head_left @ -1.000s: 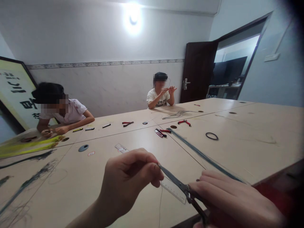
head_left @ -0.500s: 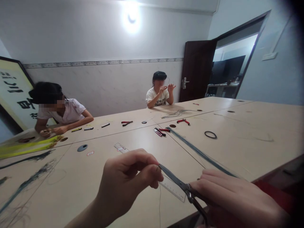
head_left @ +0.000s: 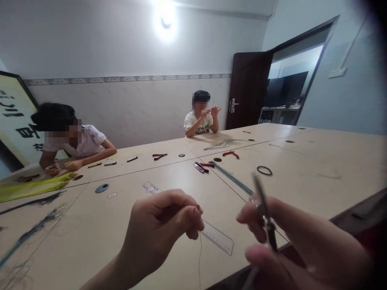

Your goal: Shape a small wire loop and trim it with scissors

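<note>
My left hand (head_left: 163, 229) is closed in a pinch, thumb against forefinger, on a thin wire (head_left: 200, 257). A small dark tip of it shows at the fingertips, and its long end hangs down toward the table edge. In my right hand (head_left: 302, 237) is a pair of scissors (head_left: 264, 213), blades pointing up and apart from the wire; they are blurred, and the handles are partly hidden by my fingers. Under my hands a clear ruler (head_left: 219, 239) lies slantwise on the table (head_left: 115, 245), its middle covered by my left hand.
Red-handled pliers (head_left: 231, 154), more pliers (head_left: 159, 156), a snipper (head_left: 198, 168) and a black ring (head_left: 264, 170) lie farther back. Bundles of grey-green wire (head_left: 232, 177) and yellow strands (head_left: 36, 187) rest on the table. Two people (head_left: 199, 121) sit across from me.
The scissors have swung away from my left fingertips to the right, and their blades now point upward. My left hand keeps its pinch on the wire, nearly in place.
</note>
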The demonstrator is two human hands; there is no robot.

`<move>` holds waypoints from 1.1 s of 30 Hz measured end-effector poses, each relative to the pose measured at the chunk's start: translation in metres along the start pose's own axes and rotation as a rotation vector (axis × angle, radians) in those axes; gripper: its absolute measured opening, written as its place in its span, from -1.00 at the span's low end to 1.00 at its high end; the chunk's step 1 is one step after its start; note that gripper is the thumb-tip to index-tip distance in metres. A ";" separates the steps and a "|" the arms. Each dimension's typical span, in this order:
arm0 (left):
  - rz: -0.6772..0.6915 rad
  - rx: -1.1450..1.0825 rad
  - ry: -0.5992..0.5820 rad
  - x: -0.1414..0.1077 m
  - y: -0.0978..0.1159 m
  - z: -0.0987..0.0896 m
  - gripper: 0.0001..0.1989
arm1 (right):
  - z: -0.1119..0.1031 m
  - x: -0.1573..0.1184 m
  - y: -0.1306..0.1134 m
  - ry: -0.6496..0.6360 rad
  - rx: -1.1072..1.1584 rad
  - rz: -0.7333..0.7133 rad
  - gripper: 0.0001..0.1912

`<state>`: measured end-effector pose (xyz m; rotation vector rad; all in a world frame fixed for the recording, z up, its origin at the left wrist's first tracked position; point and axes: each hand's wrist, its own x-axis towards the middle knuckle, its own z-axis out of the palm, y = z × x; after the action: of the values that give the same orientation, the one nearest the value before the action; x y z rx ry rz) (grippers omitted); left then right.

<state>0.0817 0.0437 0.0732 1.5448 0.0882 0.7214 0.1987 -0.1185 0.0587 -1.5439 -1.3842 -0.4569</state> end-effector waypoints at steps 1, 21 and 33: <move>-0.022 0.004 -0.015 0.001 0.000 0.001 -0.83 | 0.001 0.004 -0.001 0.008 0.045 0.046 -0.89; -0.084 0.029 0.043 0.030 -0.020 -0.009 -0.74 | 0.121 -0.009 0.160 -0.811 -0.150 0.610 -0.74; -0.203 -0.364 0.122 0.038 -0.023 -0.008 -0.68 | 0.126 0.002 0.171 -0.751 -0.236 0.604 -0.68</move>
<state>0.1166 0.0717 0.0663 1.1267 0.1911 0.6302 0.3140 0.0087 -0.0662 -2.3574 -1.3120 0.3917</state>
